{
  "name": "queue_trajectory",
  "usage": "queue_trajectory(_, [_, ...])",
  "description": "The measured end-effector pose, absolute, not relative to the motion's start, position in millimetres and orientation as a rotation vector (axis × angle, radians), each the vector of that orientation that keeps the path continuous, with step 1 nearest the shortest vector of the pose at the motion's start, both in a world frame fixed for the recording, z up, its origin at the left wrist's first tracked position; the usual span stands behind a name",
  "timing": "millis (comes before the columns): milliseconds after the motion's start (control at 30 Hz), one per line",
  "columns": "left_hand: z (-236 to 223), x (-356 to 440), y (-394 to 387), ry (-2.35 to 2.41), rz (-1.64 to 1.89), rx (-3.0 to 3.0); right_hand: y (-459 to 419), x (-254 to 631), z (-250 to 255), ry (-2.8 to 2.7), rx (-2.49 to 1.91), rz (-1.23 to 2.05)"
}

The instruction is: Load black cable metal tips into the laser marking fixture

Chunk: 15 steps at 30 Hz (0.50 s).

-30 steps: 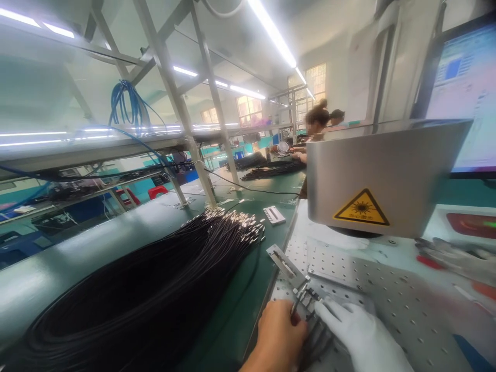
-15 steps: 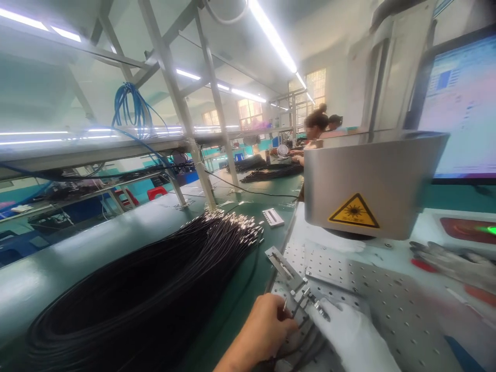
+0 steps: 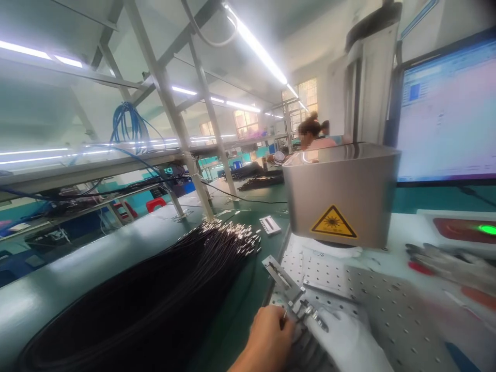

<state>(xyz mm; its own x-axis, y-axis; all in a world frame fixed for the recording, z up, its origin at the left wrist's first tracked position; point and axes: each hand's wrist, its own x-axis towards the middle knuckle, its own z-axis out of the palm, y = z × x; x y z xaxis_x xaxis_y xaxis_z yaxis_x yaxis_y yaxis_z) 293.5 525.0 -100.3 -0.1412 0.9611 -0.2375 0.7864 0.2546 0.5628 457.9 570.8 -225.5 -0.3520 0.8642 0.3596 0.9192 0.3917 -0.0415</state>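
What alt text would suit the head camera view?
A bare left hand and white-gloved right hand pinch metal-tipped black cables at a small fixture on a perforated plate, beside a large cable bundle and a laser machine.

A large bundle of black cables [image 3: 147,294] with metal tips is seen spread across the green counter [image 3: 77,268] from 7 to 9 o'clock. A small white slotted block [image 3: 270,225] is noted on the counter near centre. A grey metal housing [image 3: 343,194] bearing a yellow laser warning label [image 3: 333,223] is located at 2 o'clock, above a perforated metal plate [image 3: 387,305]. A monitor [image 3: 445,113] is lit at 2 o'clock. A green-lit button [image 3: 487,229] and a grey glove [image 3: 445,261] are recorded at 3 o'clock. Blue cable loops [image 3: 127,121] hang from the overhead shelf [image 3: 96,163] at 10 o'clock. A seated person [image 3: 310,135] is seen in the background at 1 o'clock.
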Motion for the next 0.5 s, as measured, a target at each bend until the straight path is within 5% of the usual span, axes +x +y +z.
queue_trajectory(500, [-110, 293, 529, 1.954, 0.371, 1.673, 571, 470, -204, -2.534, -1.19, -0.179])
